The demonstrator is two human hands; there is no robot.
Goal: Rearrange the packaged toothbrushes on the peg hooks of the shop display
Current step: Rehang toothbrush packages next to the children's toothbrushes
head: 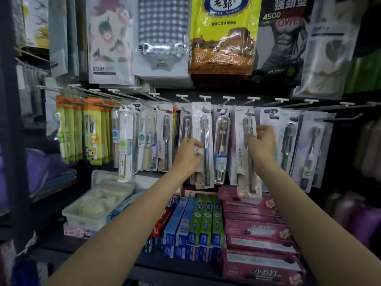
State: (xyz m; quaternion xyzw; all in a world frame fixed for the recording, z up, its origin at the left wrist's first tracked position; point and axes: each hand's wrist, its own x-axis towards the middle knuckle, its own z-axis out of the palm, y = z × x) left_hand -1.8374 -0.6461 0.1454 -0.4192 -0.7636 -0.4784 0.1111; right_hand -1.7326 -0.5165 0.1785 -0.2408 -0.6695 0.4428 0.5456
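Peg hooks [206, 97] above both hands carry packaged toothbrushes [220, 145]; shelf [175, 263] below both hands bears toothpaste boxes [206, 221].

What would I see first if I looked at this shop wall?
Two bare arms reach up the middle: the left hand and the right hand each hold a packaged toothbrush, and, hanging among others. Below sit bright toothpaste boxes; above hangs a yellow bag.

Counted: two hands [188, 154], two held toothbrush packs [203, 145], three green toothpaste boxes [205, 220], one white tray [86, 220].
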